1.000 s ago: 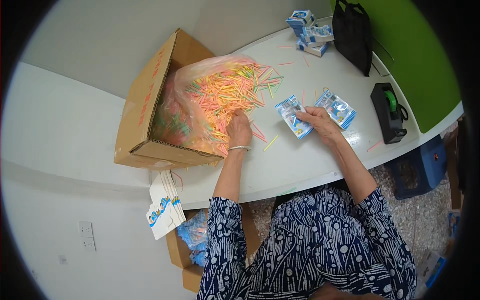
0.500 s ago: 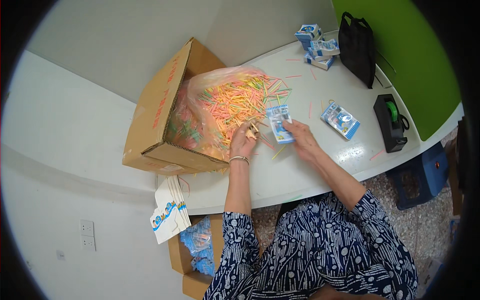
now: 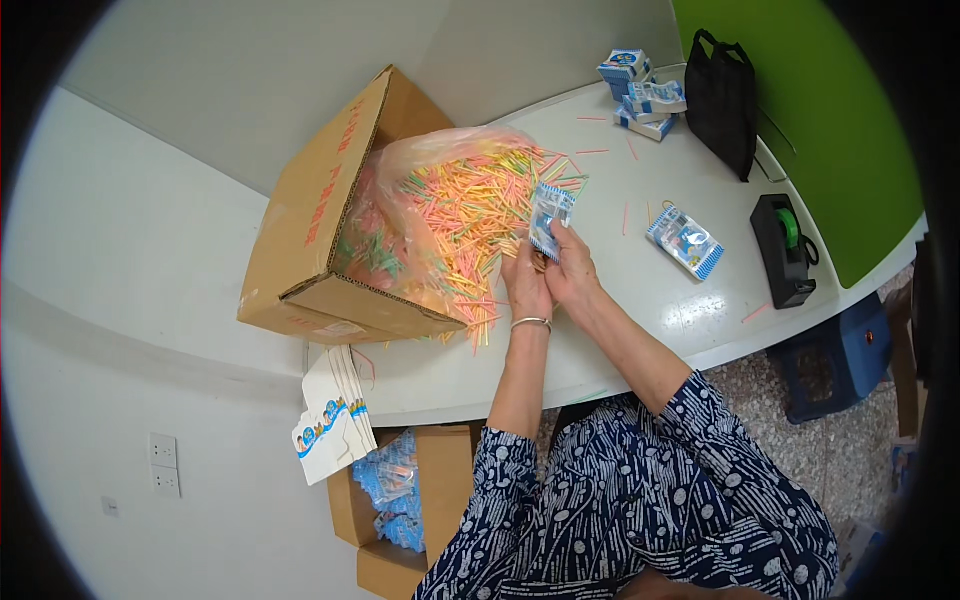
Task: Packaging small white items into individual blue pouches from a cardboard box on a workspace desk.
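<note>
My right hand [image 3: 573,268] grips a small blue-and-white plastic packet [image 3: 551,215], its thumb lying on the packet's printed face. Against it, my left hand [image 3: 527,285] is closed around a few pale yellow sticks [image 3: 512,244]; its fingers are partly hidden behind the packet's lower end. Beyond both hands spreads a heap of thin pink, yellow and green sticks [image 3: 470,215]. The heap spills from a clear plastic bag [image 3: 405,190] inside a cardboard box [image 3: 320,200] lying on its side.
Another blue-and-white packet [image 3: 685,242] lies right of my hands. Farther right stands a black tape dispenser [image 3: 783,250]. At the back are small boxes [image 3: 645,100] and a black bag [image 3: 722,105]. White printed cards [image 3: 335,420] hang by a carton [image 3: 447,490] holding blue packets below the table's edge.
My left hand has moved right, away from the heap, and now meets the right hand. The packet has shifted slightly up and left; more sticks lie loose by the box's front corner.
</note>
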